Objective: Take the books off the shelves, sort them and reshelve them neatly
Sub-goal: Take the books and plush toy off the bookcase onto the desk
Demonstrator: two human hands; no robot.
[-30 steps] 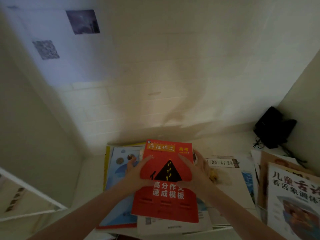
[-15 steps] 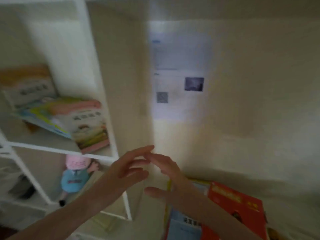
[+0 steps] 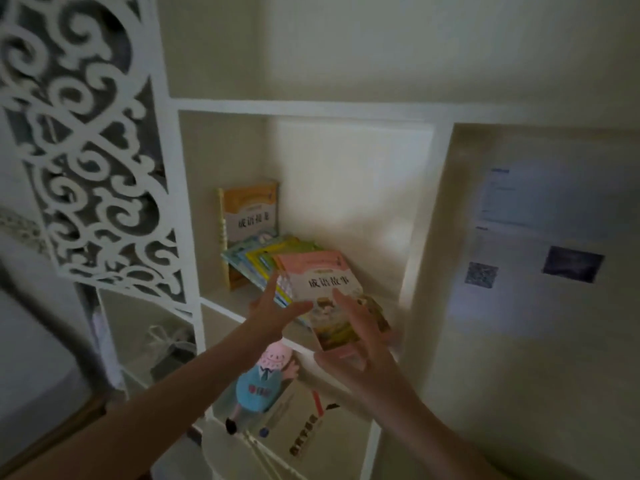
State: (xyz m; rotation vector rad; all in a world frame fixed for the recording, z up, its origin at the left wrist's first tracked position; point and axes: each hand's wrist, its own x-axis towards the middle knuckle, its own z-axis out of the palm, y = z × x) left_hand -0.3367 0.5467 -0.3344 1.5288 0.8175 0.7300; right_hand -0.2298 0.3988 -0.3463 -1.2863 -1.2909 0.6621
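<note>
We flank the pink-covered paperback book (image 3: 318, 271), centre frame, with left hand (image 3: 273, 315) and right hand (image 3: 362, 344); fingers (image 3: 271, 289) spread, seemingly ready to lift it.

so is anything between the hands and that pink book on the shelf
Nothing visible. The left hand is at the pink book's left edge and the right hand is over its lower cover, with no other thing between.

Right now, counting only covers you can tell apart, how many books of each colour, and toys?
Orange book: 1
Pink book: 1
Pale book: 1
Plush doll: 1
Total: 4; the fanned pile under the pink one overlaps too much to count.
</note>
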